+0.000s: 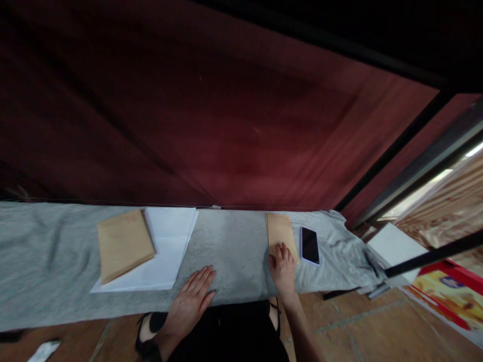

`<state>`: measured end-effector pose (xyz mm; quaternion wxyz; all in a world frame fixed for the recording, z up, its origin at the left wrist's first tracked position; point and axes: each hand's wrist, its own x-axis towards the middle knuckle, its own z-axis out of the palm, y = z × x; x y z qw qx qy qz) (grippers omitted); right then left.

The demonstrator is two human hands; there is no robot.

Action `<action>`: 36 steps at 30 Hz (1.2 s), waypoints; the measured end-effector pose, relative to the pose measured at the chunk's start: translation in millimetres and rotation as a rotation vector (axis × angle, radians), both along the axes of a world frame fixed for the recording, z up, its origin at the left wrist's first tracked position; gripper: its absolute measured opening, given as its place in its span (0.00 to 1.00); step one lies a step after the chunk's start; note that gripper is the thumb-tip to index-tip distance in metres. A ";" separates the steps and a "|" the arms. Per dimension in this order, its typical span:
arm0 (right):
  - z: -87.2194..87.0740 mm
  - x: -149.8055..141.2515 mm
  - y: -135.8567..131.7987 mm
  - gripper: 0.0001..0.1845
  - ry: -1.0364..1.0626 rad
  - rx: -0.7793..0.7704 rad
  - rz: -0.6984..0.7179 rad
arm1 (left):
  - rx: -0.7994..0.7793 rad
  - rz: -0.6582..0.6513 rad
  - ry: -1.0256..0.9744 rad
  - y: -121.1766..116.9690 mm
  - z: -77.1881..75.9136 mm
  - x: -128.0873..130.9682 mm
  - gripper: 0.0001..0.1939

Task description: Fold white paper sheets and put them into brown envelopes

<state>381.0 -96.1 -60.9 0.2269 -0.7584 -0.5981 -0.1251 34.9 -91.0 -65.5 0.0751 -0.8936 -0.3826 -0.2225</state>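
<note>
My left hand lies flat on the grey cloth, fingers stretched out and thumb apart, holding nothing. My right hand rests on the near end of a small stack of narrow brown paper envelopes. Its fingers are slightly bent and touch the paper from above, with the thumb by the left edge. Just right of that stack lies a phone with a dark screen and a pale purple rim. Over to the left, a pile of larger folded brown paper sits partly on white paper sheets.
A dark red panel rises along the cloth's far edge. Black metal bars slant at the right. Beyond the cloth's right end are a white board and a red and yellow printed box. Tiled floor shows below.
</note>
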 end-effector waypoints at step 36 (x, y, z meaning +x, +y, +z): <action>-39.2 -33.7 -24.5 0.28 0.086 0.064 0.377 | -0.486 0.770 -0.130 45.7 55.9 -41.8 0.15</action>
